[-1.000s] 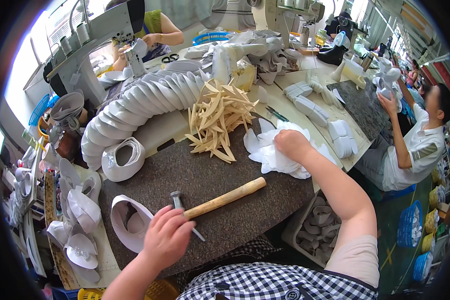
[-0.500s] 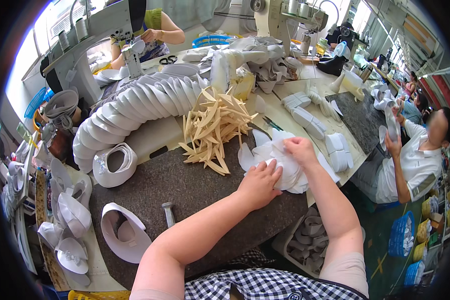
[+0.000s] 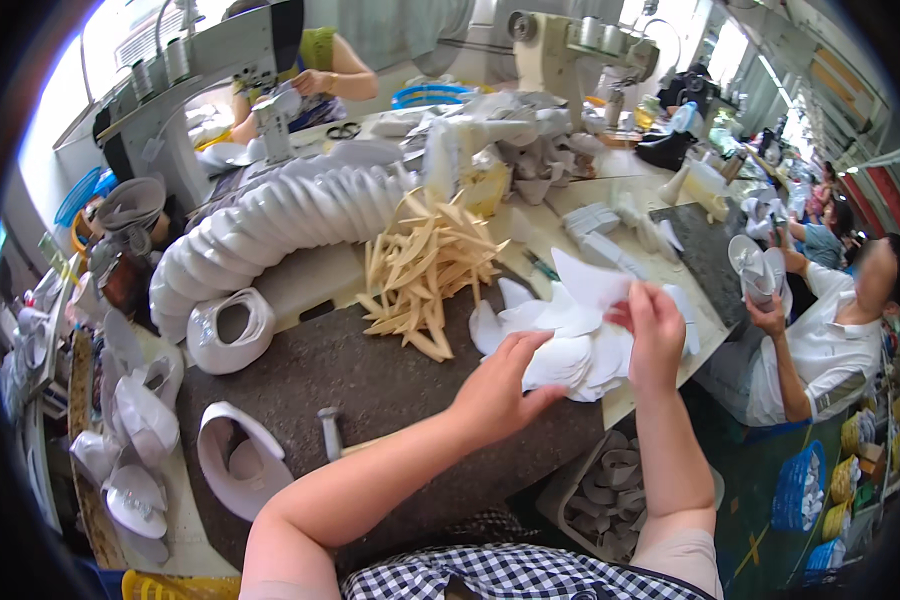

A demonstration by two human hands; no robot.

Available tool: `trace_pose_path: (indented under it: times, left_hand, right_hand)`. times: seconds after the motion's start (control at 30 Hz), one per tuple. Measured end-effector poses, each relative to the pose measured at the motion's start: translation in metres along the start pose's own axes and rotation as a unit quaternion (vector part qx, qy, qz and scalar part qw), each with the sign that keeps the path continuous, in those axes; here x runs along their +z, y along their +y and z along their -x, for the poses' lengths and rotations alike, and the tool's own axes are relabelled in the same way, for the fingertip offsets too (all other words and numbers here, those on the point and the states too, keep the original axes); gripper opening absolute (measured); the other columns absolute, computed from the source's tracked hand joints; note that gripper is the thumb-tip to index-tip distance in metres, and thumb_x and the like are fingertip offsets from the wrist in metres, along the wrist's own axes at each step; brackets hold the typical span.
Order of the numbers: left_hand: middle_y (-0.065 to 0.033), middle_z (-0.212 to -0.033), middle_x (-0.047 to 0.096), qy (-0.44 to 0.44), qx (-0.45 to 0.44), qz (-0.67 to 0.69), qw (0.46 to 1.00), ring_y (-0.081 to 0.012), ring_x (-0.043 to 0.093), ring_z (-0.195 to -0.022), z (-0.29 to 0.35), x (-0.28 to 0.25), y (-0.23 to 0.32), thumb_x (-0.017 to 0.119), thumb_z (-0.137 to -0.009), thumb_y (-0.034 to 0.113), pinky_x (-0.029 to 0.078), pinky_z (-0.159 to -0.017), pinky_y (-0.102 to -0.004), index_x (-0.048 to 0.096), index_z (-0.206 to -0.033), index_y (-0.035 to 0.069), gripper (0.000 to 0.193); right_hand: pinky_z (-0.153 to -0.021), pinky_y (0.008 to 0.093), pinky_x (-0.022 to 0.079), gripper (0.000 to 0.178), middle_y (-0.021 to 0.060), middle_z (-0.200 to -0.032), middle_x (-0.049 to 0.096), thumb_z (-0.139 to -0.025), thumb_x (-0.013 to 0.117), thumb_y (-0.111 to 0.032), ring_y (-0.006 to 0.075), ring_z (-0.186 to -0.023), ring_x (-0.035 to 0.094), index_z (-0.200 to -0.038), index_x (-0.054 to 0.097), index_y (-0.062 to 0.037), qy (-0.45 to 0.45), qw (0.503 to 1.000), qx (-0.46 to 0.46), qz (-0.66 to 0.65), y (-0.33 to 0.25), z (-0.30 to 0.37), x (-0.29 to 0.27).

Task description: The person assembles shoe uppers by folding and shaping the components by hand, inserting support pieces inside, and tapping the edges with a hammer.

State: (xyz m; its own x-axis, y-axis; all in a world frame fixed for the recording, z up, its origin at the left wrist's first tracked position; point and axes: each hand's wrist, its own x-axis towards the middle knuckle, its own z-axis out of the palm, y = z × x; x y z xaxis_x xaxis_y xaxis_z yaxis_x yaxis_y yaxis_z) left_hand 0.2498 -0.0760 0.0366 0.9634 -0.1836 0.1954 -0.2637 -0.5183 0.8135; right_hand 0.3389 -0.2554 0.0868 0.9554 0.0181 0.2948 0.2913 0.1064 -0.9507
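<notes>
Raised over the pile, my right hand [image 3: 656, 335] pinches a thin white curved piece [image 3: 588, 282] between thumb and fingers. It looks like a soft shoe-part cutout; its exact kind I cannot tell. Below lies a loose heap of similar white pieces [image 3: 560, 362] on the dark work board [image 3: 310, 375]. My left hand [image 3: 500, 388] hovers at the heap's near left side, thumb and fingers apart with nothing in them. Next to the heap, to the left, is a tangle of tan pointed strips [image 3: 432, 262]. A hammer [image 3: 331, 434] rests on the board, its handle partly under my left forearm.
A long curved row of white shoe parts [image 3: 260, 230] bounds the board's far left. White shoe uppers [image 3: 240, 455] sit at left. A bin of grey-white pieces [image 3: 610, 490] stands below right. Sewing machines [image 3: 545, 60] stand behind; a co-worker in white [image 3: 820, 345] sits at right.
My right hand has lifted a white piece off the heap and moved right. My left hand, earlier flat on the heap, has drawn back to the left and opened. The co-worker's held piece has turned.
</notes>
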Motion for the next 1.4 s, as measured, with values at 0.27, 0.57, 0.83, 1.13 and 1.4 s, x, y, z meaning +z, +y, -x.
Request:
trace_pose_path:
  times: [0.27,0.57,0.83,1.13,1.4]
  left_hand:
    - [-0.0101,-0.106,0.062,0.209,-0.057,0.287,0.933,-0.0181,0.062,-0.099,0.142,-0.011,0.014,0.071,-0.084,0.012,0.051,-0.087,-0.0293,0.051,-0.121,0.001,0.043]
    - [-0.0115,-0.104,0.064,0.259,-0.133,0.204,0.935,-0.0174,0.065,-0.093,0.281,-0.04,0.03,0.05,-0.095,0.001,0.052,-0.082,-0.0273,0.061,-0.113,0.0,0.021]
    - [-0.0183,-0.105,0.059,0.33,-0.124,-0.255,0.901,-0.0356,0.059,-0.094,0.328,-0.095,-0.014,0.062,-0.083,0.001,0.049,-0.083,-0.0393,0.056,-0.111,-0.002,0.029]
    - [-0.0142,-0.102,0.057,0.404,-0.214,0.018,0.889,-0.0218,0.061,-0.087,0.323,-0.105,-0.041,0.061,-0.083,0.003,0.051,-0.078,-0.0324,0.049,-0.12,-0.002,0.039]
    - [-0.0072,-0.099,0.06,0.427,-0.288,0.011,0.857,-0.0121,0.057,-0.081,0.318,-0.105,-0.042,0.066,-0.085,0.003,0.05,-0.074,-0.0257,0.053,-0.119,0.0,0.036]
  right_hand:
    - [-0.075,0.0305,0.052,0.014,0.0144,-0.1,0.066,-0.083,0.065,-0.001,0.0253,-0.085,0.065,-0.097,0.066,-0.0009,-0.342,0.908,-0.233,0.069,-0.006,0.132,0.067]
    - [-0.059,0.0259,0.049,0.017,0.0105,-0.095,0.06,-0.082,0.071,-0.007,0.0164,-0.068,0.058,-0.097,0.063,-0.0058,-0.601,0.794,-0.083,0.029,0.023,0.173,0.113]
    - [-0.062,0.0229,0.05,0.012,0.0058,-0.084,0.061,-0.095,0.056,-0.008,0.0108,-0.069,0.059,-0.103,0.058,-0.0008,-0.523,0.813,0.206,-0.152,0.008,0.205,0.215]
    - [-0.061,0.0282,0.047,0.023,0.0072,-0.075,0.06,-0.086,0.065,-0.011,0.0128,-0.065,0.057,-0.105,0.056,-0.0012,-0.521,0.835,0.116,0.134,0.049,0.218,0.239]
    - [-0.06,0.0281,0.048,0.022,0.0081,-0.076,0.061,-0.085,0.066,-0.012,0.0136,-0.064,0.058,-0.101,0.055,-0.0004,-0.537,0.814,0.116,0.186,0.04,0.215,0.24]
